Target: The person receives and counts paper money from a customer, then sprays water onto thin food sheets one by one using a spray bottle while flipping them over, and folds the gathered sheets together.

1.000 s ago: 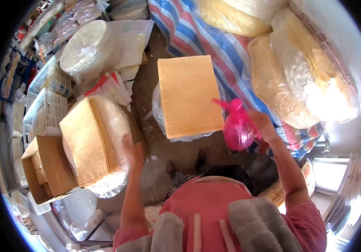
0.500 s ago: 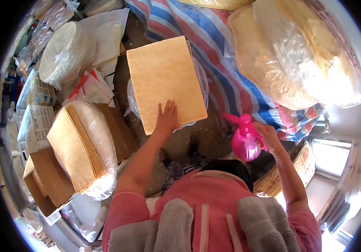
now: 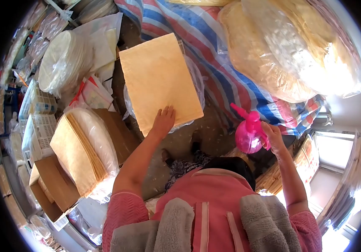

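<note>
My left hand (image 3: 163,122) lies flat on the lower part of a large tan rectangular sheet (image 3: 159,77), fingers stretched out. Whether this is one sheet or a stack I cannot tell. Beneath it, clear plastic wrapping (image 3: 197,80) shows around a support that is mostly hidden. Off to the right, my right hand (image 3: 272,136) is wrapped round the handle of a bright pink spray bottle (image 3: 249,136). The bottle's nozzle points up and to the left, apart from the sheet.
Several similar tan sheets (image 3: 73,153) lean on a plastic-wrapped round bundle (image 3: 105,138) at left, beside an open cardboard box (image 3: 56,180). White baskets (image 3: 39,130) stand farther left. A striped tarp (image 3: 231,80) and a large plastic-wrapped bundle (image 3: 268,50) occupy the upper right.
The spray bottle has tilted, so its nozzle now angles more upward, and it has moved slightly right. My left hand stays on the sheet, fingers closer together. The whole view has shifted a little.
</note>
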`<state>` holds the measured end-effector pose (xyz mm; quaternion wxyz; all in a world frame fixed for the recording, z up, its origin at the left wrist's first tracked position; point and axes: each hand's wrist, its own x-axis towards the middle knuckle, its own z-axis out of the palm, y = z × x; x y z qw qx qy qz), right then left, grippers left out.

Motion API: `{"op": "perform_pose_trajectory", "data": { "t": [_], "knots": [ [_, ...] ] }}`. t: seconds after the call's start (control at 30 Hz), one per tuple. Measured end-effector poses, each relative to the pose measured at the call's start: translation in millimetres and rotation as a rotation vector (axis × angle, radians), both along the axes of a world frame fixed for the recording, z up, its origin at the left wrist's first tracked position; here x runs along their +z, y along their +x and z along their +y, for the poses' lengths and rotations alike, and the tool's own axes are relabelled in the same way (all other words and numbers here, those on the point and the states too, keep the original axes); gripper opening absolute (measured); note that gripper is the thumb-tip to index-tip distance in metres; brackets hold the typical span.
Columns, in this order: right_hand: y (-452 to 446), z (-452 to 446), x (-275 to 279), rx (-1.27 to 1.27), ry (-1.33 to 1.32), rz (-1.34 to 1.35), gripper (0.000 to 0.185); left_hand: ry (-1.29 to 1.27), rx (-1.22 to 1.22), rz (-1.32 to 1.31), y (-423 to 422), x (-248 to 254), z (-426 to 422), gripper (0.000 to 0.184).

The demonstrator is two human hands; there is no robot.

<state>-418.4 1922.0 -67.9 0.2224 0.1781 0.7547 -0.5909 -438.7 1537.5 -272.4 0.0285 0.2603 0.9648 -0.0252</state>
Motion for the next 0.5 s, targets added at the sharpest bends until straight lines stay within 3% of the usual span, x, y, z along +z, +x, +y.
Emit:
{"op": "perform_pose_trajectory", "data": {
  "t": [0.17, 0.33, 0.5],
  "knots": [
    [4.3, 2.4, -6.2, 0.030, -0.020, -0.040, 0.043, 0.020, 0.024, 0.145, -3.2, 1.9, 7.0, 0.043],
    [7.8, 1.6, -4.7, 0.035, -0.003, -0.066, 0.043, -0.093, 0.091, 0.200, -13.5, -28.2, 21.0, 0.041],
    [10.5, 0.4, 0.7, 0.034, -0.011, -0.039, 0.043, 0.040, 0.089, 0.087, 35.5, -32.7, 29.8, 0.044]
  ]
}}
